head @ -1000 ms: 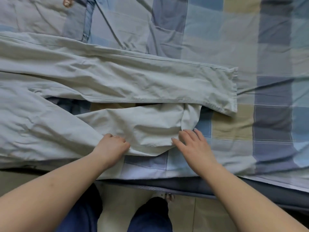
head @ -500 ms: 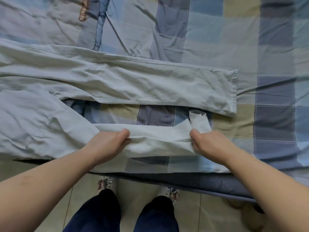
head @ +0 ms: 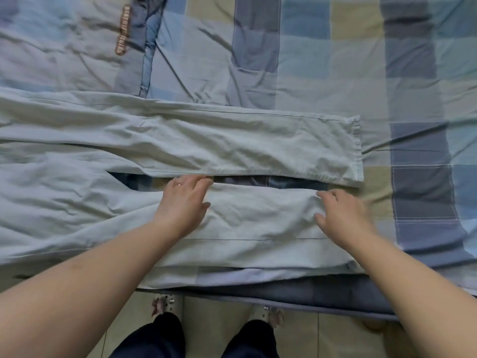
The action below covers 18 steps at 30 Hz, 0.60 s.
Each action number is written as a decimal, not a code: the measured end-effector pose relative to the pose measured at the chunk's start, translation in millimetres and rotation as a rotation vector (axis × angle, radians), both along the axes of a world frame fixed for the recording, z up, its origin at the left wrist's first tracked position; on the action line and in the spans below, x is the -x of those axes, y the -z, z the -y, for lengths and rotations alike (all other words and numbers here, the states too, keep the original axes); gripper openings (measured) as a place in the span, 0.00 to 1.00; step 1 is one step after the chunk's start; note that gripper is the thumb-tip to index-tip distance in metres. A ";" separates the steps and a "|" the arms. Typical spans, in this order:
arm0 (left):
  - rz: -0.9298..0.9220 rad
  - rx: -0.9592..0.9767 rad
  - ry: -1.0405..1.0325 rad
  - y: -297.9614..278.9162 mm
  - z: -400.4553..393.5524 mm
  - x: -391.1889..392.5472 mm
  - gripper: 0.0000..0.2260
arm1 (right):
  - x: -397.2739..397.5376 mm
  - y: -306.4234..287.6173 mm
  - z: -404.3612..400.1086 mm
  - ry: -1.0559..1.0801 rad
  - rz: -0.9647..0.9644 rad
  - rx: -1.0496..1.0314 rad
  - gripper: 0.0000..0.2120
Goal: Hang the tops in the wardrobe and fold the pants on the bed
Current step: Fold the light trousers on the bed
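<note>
Pale grey-green pants [head: 232,148] lie flat across the checked bed cover [head: 335,73], waist off to the left, both legs pointing right. The far leg ends in a hem at the right. The near leg lies spread out along the bed's front edge, with a narrow gap between the two legs. My left hand [head: 184,202] rests palm down on the near leg at its upper edge, fingers apart. On the same leg near its hem end, my right hand [head: 340,218] lies flat with fingers spread. Neither hand grips the cloth.
A blue-grey garment with a brown label [head: 121,29] lies at the back left of the bed. The dark mattress edge [head: 309,298] runs below the pants. My feet in light clogs [head: 167,304] stand on the tiled floor.
The near leg, bunched up and gripped in both fists half a second ago, is now spread flat. Both hands have opened and moved up and apart onto it.
</note>
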<state>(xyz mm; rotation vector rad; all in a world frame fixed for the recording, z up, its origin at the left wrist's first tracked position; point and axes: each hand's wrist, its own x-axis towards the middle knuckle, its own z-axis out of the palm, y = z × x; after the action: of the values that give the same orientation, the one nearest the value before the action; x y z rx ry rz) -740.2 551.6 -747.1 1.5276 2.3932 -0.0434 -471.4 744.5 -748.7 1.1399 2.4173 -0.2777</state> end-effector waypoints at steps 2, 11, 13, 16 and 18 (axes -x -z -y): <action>0.029 0.042 0.041 10.4 22.9 -14.5 0.22 | -12.9 14.1 16.6 0.009 0.040 0.081 0.25; 0.213 0.130 0.051 28.5 49.8 -106.8 0.22 | -68.4 14.2 67.2 -0.052 0.108 0.256 0.23; 0.243 0.108 0.040 33.3 33.0 -127.2 0.21 | -76.9 14.6 62.7 -0.013 0.042 0.233 0.24; 0.234 0.099 0.072 48.1 15.5 -147.4 0.21 | -87.6 20.6 54.1 0.294 -0.104 0.236 0.27; 0.234 0.066 0.084 55.1 1.2 -158.9 0.19 | -97.2 31.5 45.6 0.561 -0.186 0.301 0.27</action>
<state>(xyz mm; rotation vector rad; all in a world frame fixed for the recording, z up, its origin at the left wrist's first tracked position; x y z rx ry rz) -581.3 550.3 -802.2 1.5124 2.1248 0.0364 -374.2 698.9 -780.2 1.6792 2.0518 -0.9235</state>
